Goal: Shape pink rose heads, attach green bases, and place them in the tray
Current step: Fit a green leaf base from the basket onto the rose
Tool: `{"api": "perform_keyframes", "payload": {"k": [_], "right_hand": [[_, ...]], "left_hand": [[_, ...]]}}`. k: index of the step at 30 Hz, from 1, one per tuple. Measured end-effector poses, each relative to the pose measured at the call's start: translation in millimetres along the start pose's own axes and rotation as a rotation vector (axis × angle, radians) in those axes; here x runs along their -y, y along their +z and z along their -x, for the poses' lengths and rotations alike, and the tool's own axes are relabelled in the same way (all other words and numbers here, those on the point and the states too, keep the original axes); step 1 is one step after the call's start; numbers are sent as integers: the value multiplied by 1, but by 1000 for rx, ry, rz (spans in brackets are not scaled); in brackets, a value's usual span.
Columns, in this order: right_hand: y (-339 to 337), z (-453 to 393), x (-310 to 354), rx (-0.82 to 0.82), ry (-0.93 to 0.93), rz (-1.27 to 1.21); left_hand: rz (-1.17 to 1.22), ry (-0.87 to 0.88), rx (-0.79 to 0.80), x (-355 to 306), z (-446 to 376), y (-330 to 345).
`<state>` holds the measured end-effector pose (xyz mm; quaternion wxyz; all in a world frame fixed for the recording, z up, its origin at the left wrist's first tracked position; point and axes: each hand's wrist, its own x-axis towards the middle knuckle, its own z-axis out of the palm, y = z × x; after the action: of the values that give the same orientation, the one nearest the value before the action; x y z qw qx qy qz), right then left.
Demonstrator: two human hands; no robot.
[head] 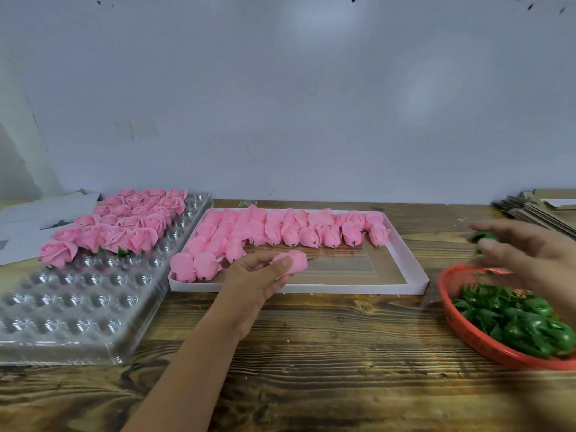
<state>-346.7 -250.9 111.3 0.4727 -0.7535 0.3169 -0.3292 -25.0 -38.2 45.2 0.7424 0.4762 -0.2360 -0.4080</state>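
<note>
I am holding a pink rose head (294,262) in my left hand (260,277) over the white box (414,269), while my right hand (511,247) is pinching a green base (483,236) above the red basket (448,304). Next, I judge, I'm joining them.

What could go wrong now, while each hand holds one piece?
The left hand grips the pink rose head round its petals; squeezing may crush them. The right hand is blurred and holds a green base only at the fingers, so it might drop beside the red basket.
</note>
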Motion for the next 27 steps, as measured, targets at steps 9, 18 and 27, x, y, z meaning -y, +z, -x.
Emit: {"api": "perform_keyframes", "payload": {"k": [9,18,27], "right_hand": [[143,-24,12,90,171,-545],[199,-33,-16,162,364,-927],[207,-26,-25,161,414,-670]], "left_hand": [[2,-16,11,2,-1,-1],[9,-31,8,6,-4,-1],[-15,-43,3,10,-6,-4]]}}
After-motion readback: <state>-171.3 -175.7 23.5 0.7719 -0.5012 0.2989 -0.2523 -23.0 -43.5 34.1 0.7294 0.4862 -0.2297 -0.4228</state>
